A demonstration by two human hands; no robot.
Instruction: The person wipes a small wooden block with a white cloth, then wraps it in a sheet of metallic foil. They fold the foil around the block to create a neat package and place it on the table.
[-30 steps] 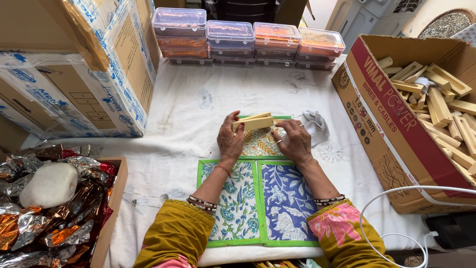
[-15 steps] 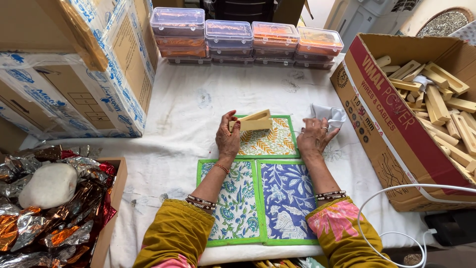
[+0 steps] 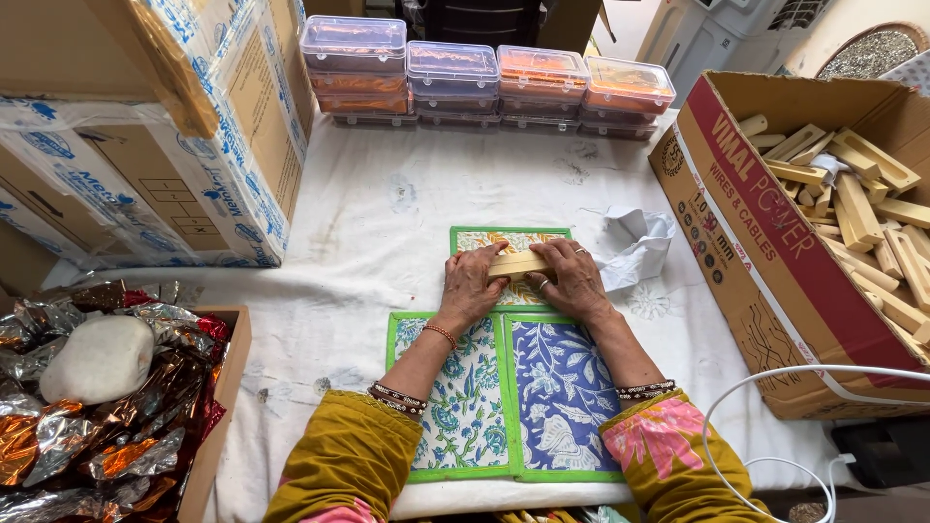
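Pale wooden block [image 3: 518, 264] held level between both hands, just above the yellow-and-orange floral mat [image 3: 511, 242] with green border, near the middle of the white-covered table [image 3: 368, 252]. Left hand [image 3: 472, 286] clasped on the block's left end, fingers curled over the top. Right hand [image 3: 573, 281] closed over the right end, ring visible on one finger. Half a second earlier, right hand off to the side, open, beside the crumpled white paper [image 3: 639, 242]; now back on the block, paper left lying just right of the mat. Two-handed grip on the block restored, so the handling of this piece appears to be going on rather than finished.

Two more floral mats nearer the body: a blue-green one [image 3: 460, 407] and a deep blue one [image 3: 562, 387], side by side, touching. To the right, an open cardboard box [image 3: 765, 242] filled with similar wooden blocks. At the far edge, a row of clear lidded plastic boxes [image 3: 484, 82] with orange contents. To the left, taped cartons [image 3: 194, 174]; lower left, a box of shiny foil wrappers [image 3: 116, 426] and a white bundle. White cable [image 3: 775, 387] curling at lower right.
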